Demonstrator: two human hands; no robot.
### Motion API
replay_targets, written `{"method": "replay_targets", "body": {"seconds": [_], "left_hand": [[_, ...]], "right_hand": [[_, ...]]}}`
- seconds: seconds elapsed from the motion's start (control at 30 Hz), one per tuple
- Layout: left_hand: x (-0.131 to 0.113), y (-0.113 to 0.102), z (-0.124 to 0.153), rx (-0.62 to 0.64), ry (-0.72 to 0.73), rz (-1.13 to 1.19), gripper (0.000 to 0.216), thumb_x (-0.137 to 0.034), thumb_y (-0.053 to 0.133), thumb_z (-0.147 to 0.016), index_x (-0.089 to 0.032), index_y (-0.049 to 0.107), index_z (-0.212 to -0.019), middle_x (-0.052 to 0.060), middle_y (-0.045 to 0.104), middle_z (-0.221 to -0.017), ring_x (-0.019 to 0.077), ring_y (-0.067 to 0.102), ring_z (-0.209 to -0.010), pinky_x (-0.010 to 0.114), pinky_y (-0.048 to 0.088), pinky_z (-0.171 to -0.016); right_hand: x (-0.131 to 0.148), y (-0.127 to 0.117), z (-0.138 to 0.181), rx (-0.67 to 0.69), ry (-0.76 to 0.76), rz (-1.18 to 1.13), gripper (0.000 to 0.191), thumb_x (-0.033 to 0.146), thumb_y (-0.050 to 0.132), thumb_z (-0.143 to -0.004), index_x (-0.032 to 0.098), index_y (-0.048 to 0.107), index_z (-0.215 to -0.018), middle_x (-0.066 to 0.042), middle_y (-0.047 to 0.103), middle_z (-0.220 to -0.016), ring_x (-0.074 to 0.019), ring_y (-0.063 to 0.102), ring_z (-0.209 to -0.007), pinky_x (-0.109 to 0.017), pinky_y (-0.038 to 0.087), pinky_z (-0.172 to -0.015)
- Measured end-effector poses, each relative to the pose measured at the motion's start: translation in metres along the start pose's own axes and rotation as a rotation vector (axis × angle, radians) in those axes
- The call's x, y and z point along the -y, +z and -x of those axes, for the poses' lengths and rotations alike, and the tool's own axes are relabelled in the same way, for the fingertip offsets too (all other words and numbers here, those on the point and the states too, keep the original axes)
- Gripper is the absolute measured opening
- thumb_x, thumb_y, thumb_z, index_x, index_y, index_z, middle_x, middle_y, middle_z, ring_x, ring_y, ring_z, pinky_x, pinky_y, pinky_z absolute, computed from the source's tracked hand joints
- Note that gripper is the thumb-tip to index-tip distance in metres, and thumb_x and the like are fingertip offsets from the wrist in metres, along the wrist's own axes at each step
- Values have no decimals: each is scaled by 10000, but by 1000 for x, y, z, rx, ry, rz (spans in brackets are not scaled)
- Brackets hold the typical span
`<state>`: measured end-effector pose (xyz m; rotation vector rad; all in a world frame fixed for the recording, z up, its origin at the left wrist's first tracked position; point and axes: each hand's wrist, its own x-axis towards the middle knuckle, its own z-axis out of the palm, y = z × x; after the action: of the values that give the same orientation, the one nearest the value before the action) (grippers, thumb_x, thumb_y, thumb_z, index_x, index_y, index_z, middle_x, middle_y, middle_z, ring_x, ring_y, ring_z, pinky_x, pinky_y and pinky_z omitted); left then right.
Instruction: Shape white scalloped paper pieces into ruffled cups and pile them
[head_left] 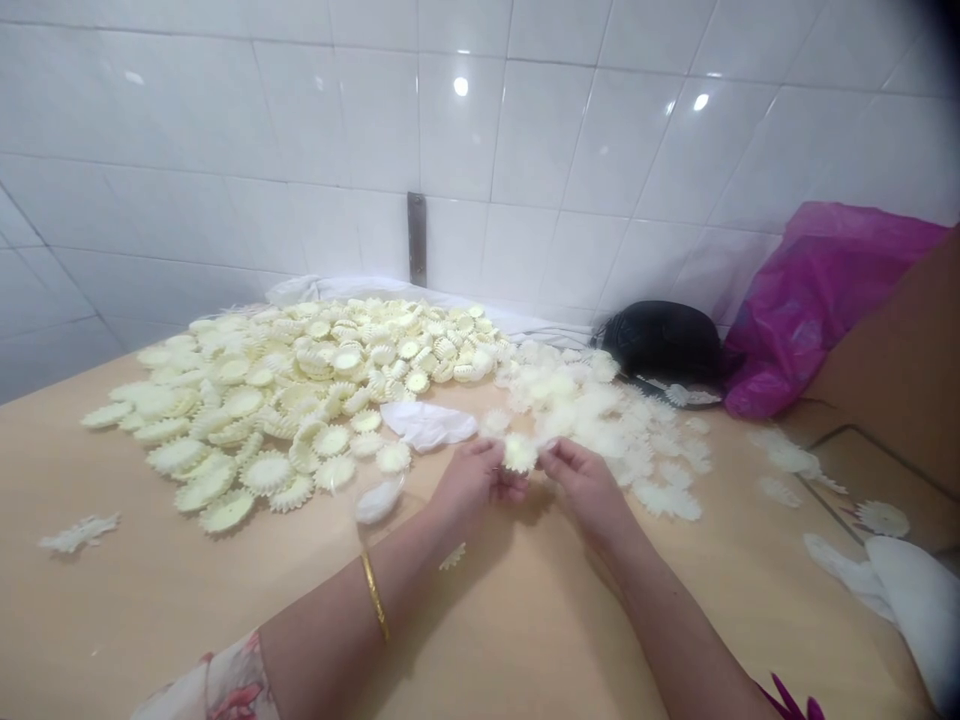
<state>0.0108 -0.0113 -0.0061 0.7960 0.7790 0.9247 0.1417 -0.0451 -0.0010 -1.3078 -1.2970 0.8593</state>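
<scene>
A person's left hand [471,482] and right hand [589,490] pinch a pale yellow toothed disc [520,453] between their fingertips, raising it just above a tan tabletop [127,610], fingers curled inward and the hands nearly meeting around it. The two-handed grip appears to keep the disc off the surface and directly before the person, a hold on opposite edges; its material cannot be told. To the left lies a broad heap of cream scalloped discs [277,400], many overlapping with ridged rims showing. Meeting its right end, a looser heap of paler frilled pieces [615,425] spreads across the table, the difference in look suggesting the two lots are kept apart on purpose. A crumpled white sheet [427,425] lies just beyond the left hand at the edge of the left heap, with a smaller white scrap [379,500] near the left wrist, both close to the hands' path toward the discs. A gold bangle [373,595] circles the left wrist, and a floral sleeve [217,685] shows at the near left. A stray frilled piece [79,533] sits apart at the left edge of the table. At the far side, a black bag [664,342] and a magenta plastic bag [825,310] rest by a white tiled wall [525,130] fitted with a metal strip [416,240], while a white cloth [911,600] bunches at the near right
</scene>
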Motion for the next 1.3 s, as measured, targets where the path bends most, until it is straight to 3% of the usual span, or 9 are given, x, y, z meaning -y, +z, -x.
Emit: {"method": "replay_targets", "body": {"seconds": [0.1, 0.27, 0.4, 0.57, 0.7, 0.87, 1.07, 1.2, 1.3], "left_hand": [[-2, 2, 4, 31, 11, -72, 231, -320, 641, -709, -125, 518, -716, 36, 568, -557, 119, 564, -477, 223, 445, -477], [-7, 9, 10, -69, -29, -64, 100, -123, 613, -677, -123, 513, -683, 34, 564, -533, 102, 530, -435, 212, 418, -445], [-3, 8, 8, -70, -50, -52, 95, -100, 593, -652, -130, 515, -698, 44, 577, -554, 115, 534, -453, 237, 428, -456], [5, 1, 3, -99, 109, -165, 168, -95, 645, -558, -132, 522, -665, -13, 540, -529, 72, 474, -436, 187, 368, -435], [6, 1, 3, -116, 166, -222, 181, -113, 658, -539, -135, 511, -640, -25, 524, -506, 77, 477, -440, 192, 370, -443], [2, 3, 5, -46, 43, -129, 180, -161, 650, -603, -127, 532, -733, 8, 556, -544, 75, 476, -415, 192, 355, -418], [-1, -3, 2, -101, 86, -182, 153, -154, 638, -646, -140, 497, -704, 21, 557, -538, 85, 504, -434, 189, 381, -430], [-1, -2, 3, -56, 23, -142, 117, -192, 601, -714, -132, 516, -769, 40, 566, -573, 95, 526, -474, 194, 407, -452], [-1, 0, 4, -57, -27, -103, 91, -187, 576, -742, -131, 505, -756, 50, 568, -576, 104, 534, -479, 204, 422, -456]], "right_hand": [[2, 2, 2, -20, -37, 174, 226, 348, 492, -758, 192, 479, -595, 26, 474, -575, -132, 423, -579, -252, 324, -563], [6, 5, 7, -40, -133, 317, 153, 279, 455, -775, 197, 498, -653, 7, 527, -657, -149, 458, -646, -262, 342, -616], [5, 8, 8, -12, -80, 262, 175, 301, 452, -789, 202, 476, -647, 18, 517, -628, -143, 463, -615, -255, 350, -579], [4, 12, 9, 113, -31, 121, 228, 415, 507, -776, 199, 505, -700, 17, 556, -638, -144, 513, -608, -256, 388, -577], [1, 13, 9, 127, -14, 24, 256, 444, 539, -757, 199, 493, -696, 15, 556, -655, -142, 511, -625, -254, 391, -589], [-5, 7, 3, 10, -1, 50, 261, 391, 529, -763, 192, 463, -608, 35, 457, -562, -115, 420, -554, -239, 339, -541], [-4, -18, -7, -394, 2, 143, 290, 411, 529, -740, 203, 425, -567, 40, 426, -527, -106, 350, -490, -238, 285, -477], [-1, -23, -9, -337, -13, 12, 327, 457, 551, -706, 201, 419, -551, 21, 475, -552, -128, 441, -569, -255, 361, -580], [-4, -26, -10, -354, -59, 136, 261, 441, 527, -722, 193, 502, -646, -7, 524, -642, -158, 490, -640, -293, 390, -636]]}}
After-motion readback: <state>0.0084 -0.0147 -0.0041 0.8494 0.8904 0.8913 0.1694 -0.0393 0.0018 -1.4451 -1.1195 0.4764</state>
